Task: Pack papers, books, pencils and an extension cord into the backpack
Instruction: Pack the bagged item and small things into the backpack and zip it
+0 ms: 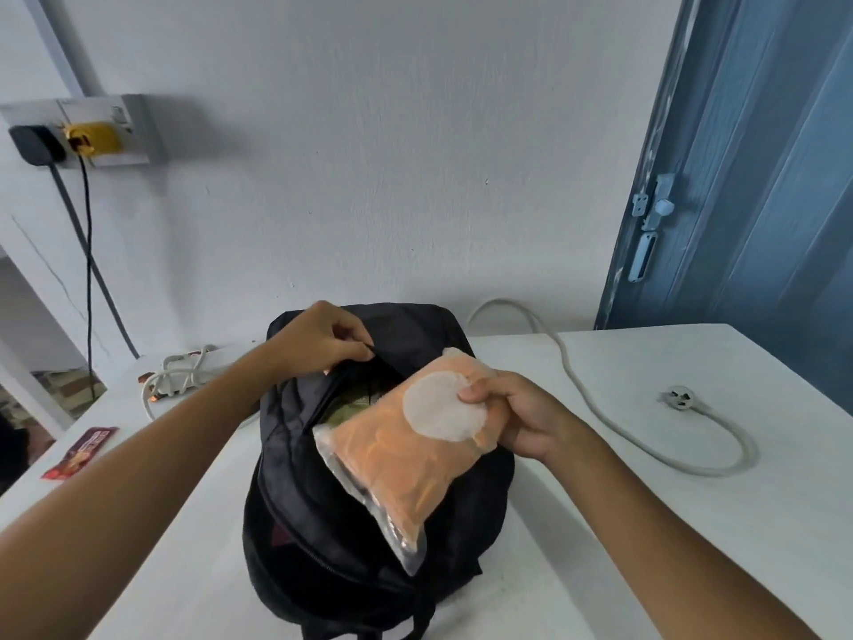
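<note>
A black backpack [332, 524] lies on the white table [669, 524], its main zip partly open with something greenish inside. My left hand [318, 339] pinches the upper edge of the opening. My right hand [517, 418] grips a clear plastic pouch [392, 459] filled with orange material and marked with a white round patch, held slanted over the backpack just outside the opening. A white extension cord [646, 436] runs across the table to the right, its plug [681, 399] lying loose; the cord's strip end [180, 376] sits bundled left of the backpack.
A red printed packet [81, 452] lies near the table's left edge. A wall socket [87, 136] with a black and a yellow plug is at the upper left, cables hanging down. A blue door [761, 177] stands at the right.
</note>
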Action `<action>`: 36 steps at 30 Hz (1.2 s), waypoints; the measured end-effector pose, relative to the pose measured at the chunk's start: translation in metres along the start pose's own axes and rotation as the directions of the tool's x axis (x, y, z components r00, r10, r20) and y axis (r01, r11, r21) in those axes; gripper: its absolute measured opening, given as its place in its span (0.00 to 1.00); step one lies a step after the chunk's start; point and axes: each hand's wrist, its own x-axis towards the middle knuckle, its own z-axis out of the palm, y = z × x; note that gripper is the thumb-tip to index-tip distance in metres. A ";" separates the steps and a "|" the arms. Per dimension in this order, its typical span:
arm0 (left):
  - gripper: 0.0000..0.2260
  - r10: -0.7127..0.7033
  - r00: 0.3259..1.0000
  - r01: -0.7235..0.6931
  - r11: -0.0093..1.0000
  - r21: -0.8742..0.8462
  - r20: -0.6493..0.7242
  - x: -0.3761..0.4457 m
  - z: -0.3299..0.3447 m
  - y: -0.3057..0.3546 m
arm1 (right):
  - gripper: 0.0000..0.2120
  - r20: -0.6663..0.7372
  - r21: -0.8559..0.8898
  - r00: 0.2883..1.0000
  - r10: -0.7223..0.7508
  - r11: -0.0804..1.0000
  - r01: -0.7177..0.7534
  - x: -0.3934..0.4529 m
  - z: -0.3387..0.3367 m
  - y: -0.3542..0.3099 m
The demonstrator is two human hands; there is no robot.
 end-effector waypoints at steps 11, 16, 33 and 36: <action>0.05 0.138 0.985 -0.117 0.975 0.189 -0.106 0.011 -0.005 0.020 | 0.15 -0.507 0.268 0.833 -0.224 0.877 0.399 -0.017 0.070 0.041; 0.05 0.153 0.979 -0.124 0.972 0.198 -0.137 0.009 -0.006 0.025 | 0.09 -0.487 0.502 0.867 -0.108 0.777 0.379 -0.012 0.104 0.053; 0.03 0.155 0.975 -0.128 0.978 0.167 -0.159 0.001 0.010 0.031 | 0.06 -0.473 0.427 0.878 -0.074 0.853 0.301 0.026 0.118 0.059; 0.02 0.138 0.968 -0.112 0.985 0.131 -0.207 -0.002 0.001 0.030 | 0.06 -0.416 0.239 0.909 -0.017 0.963 0.128 0.038 0.109 0.061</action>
